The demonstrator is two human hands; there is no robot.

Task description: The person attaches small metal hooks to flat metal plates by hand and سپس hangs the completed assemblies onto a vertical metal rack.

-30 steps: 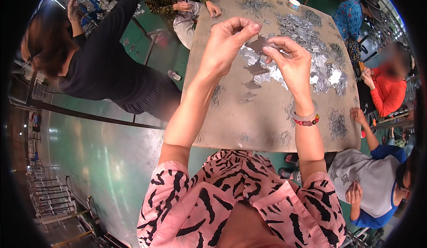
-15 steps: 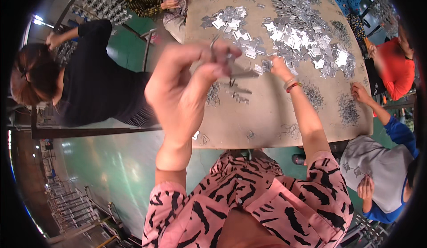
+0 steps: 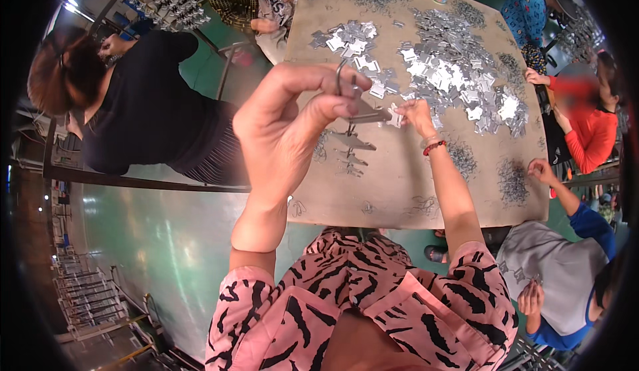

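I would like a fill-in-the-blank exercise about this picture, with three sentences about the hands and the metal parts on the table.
1. The left hand is raised and pinches a bent wire clip between thumb and ____.
2. The right hand reaches down to a small flat metal piece lying on the ____.
3. A red ____ sits on the right wrist.

Missing words: fingers; table; bracelet

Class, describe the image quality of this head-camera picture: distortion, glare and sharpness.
Head view: fisheye bends the table edges and blackens the corners; ceiling light glares off the green floor and the metal pieces; the raised left hand looms large and slightly soft.
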